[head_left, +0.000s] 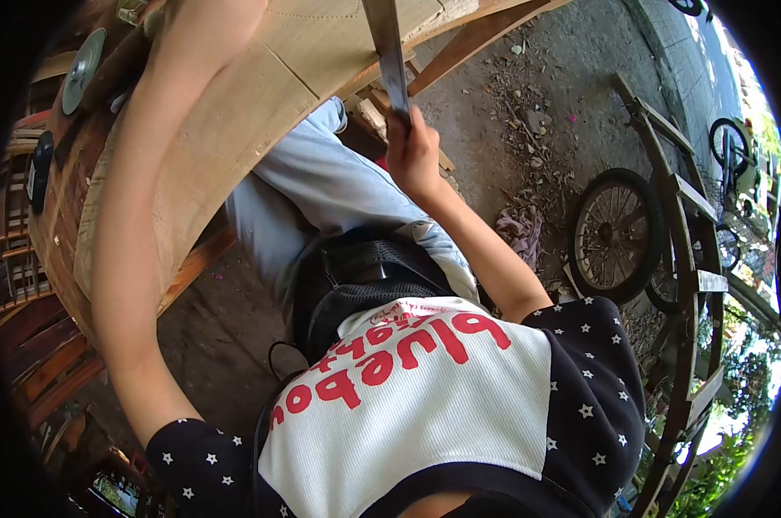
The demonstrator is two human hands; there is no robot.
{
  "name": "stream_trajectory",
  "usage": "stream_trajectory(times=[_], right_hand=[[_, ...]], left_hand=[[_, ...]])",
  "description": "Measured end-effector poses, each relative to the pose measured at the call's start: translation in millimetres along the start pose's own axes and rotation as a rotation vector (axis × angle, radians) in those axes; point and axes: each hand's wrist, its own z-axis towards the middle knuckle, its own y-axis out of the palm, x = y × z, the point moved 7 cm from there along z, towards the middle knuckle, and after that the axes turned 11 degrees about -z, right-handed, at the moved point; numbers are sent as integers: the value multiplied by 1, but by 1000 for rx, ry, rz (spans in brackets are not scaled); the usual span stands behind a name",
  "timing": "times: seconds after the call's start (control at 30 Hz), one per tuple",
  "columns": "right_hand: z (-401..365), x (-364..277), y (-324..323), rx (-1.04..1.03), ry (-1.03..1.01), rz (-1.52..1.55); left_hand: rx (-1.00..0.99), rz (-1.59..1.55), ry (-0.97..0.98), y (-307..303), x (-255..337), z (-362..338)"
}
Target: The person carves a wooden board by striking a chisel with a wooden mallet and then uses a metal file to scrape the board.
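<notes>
My right hand (416, 155) is closed round the dark lower end of a long flat metal blade (386, 47). The blade runs upward past the edge of a tan sheet (270, 95) and out of the top of the view; I cannot make out teeth on it. My left forearm reaches across the sheet on the left. Only the wrist part of my left hand (214, 22) shows at the top edge, and its fingers are out of view. A short dark line and a faint curved dotted line mark the sheet, which has a curved near edge.
Left of the sheet are a round grey disc (84, 71) and a small dark object (40, 171). Wooden slatted pieces (50, 367) stand at the lower left. On the right are a spoked wheel (617, 233) and a wooden ladder-like frame (688, 259). Dry leaves and a crumpled cloth (520, 233) litter the ground.
</notes>
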Motion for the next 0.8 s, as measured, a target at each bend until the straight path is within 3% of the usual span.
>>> stream_trajectory(times=[0.13, 0.27, 0.3, 0.4, 0.53, 0.7, 0.8], right_hand=[[24, -19, -1, 50, 27, 48], [-24, 23, 3, 9, -74, -90], [-22, 26, 4, -32, 62, -41], [5, -1, 0, 17, -22, 9], [23, -19, -1, 59, 21, 32], [-31, 29, 3, -16, 46, 4], [2, -3, -3, -30, 30, 0]], left_hand=[[-27, -15, 12, 4, -13, 4], [-38, 29, 8, 8, -20, 5], [-38, 30, 9, 7, -16, 6], [-22, 31, 7, 2, -3, 4], [-46, 40, -18, 2, -6, 5], [-12, 49, 5, -1, -2, 3], [-27, -16, -6, 1, -2, 3]])
